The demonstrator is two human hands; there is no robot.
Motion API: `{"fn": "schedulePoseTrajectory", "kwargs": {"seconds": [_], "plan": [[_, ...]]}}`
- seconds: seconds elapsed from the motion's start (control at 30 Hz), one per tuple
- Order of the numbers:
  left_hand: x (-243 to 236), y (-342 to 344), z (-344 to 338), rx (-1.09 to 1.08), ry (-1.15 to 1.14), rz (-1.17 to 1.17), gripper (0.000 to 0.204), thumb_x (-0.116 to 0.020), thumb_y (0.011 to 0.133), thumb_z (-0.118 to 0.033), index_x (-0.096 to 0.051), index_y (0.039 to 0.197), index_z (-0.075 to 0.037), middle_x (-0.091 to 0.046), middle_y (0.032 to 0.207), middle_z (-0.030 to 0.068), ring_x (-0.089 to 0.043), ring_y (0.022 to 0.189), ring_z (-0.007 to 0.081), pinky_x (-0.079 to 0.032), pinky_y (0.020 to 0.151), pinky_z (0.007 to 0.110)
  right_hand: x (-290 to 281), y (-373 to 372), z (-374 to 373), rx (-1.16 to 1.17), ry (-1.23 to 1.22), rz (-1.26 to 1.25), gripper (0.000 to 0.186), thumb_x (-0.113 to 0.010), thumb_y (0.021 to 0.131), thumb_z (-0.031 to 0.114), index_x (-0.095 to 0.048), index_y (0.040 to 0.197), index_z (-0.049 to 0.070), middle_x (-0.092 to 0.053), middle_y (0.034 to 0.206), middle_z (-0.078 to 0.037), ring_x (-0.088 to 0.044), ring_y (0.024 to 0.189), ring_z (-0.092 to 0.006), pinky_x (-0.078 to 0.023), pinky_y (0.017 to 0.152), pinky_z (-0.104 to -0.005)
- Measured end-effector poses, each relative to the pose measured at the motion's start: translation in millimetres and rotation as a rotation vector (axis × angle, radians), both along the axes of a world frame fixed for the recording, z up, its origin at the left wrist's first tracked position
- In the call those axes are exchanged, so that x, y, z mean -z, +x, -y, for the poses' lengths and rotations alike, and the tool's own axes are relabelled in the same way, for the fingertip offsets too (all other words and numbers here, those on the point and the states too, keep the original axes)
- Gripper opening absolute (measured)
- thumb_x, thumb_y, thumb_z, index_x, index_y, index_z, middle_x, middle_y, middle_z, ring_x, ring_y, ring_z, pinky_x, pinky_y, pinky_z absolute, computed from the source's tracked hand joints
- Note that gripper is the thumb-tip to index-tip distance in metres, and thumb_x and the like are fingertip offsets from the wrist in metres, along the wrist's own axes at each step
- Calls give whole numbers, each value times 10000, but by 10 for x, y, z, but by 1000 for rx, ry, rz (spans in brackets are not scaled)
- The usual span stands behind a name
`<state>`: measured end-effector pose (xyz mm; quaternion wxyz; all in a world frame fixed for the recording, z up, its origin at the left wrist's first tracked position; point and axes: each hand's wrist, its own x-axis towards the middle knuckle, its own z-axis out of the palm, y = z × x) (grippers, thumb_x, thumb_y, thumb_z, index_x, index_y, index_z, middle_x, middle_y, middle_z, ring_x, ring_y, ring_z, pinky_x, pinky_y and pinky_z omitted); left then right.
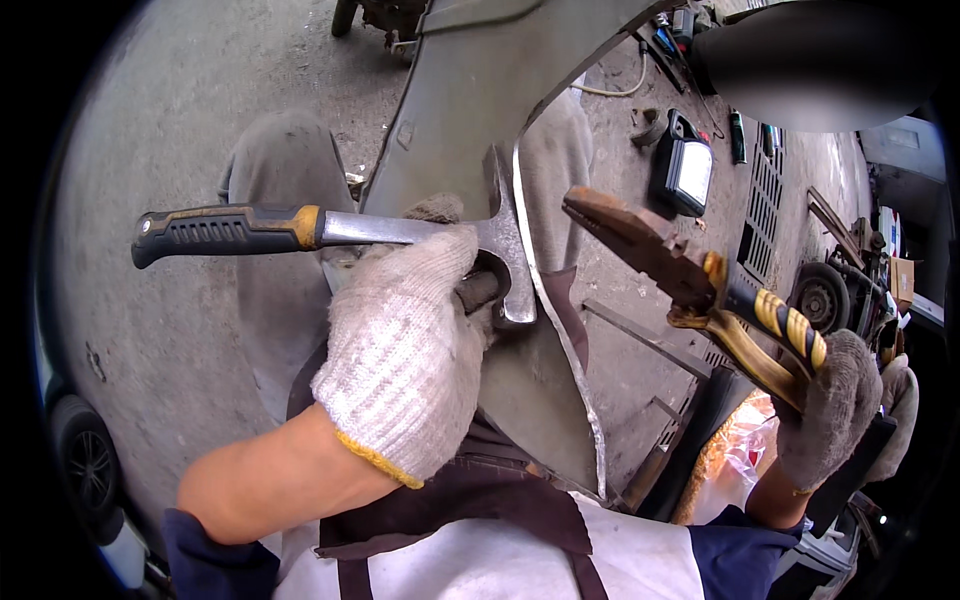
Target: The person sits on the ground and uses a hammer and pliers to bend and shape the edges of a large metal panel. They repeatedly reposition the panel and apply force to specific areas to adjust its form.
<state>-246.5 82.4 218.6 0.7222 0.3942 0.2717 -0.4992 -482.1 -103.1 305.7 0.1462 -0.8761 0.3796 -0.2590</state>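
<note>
The gray metal panel (450, 140) runs lengthwise from the top of the frame to lower center, its pale edge (546, 303) between two tools. The left hand (405, 340), nearer that edge, curls gloved fingers round the hammer (345, 228) beside its head. Frame right, the right hand (835, 410) clasps the pliers (690, 275) by their handles, nose angled up-left, apart from the panel.

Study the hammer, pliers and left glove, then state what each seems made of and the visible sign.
Hammer: bare metal head and shaft, likely steel, from the silvery shine; its black-and-yellow grip looks like slotted rubber or plastic.
Pliers: likely steel, from the rusty brown surface; the striped handle sleeves could be plastic or rubber.
Left glove: knitted yarn, perhaps cotton, from its ribbed texture.
</note>
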Motion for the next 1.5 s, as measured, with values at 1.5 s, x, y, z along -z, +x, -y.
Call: {"fn": "schedulePoseTrajectory", "kwargs": {"seconds": [1.5], "plan": [[-249, 854, -369, 549, -44, 322, 369, -674, 886, -104, -545, 1204, 32, -637, 1034, 134, -637, 833, 177, -534, 710, 295, 155, -24, 96, -441, -447, -225, 396, -739, 768, 42, -616, 1143, 17, -615, 1130, -192, -610, 998, -348, -487, 889, -466]]}}
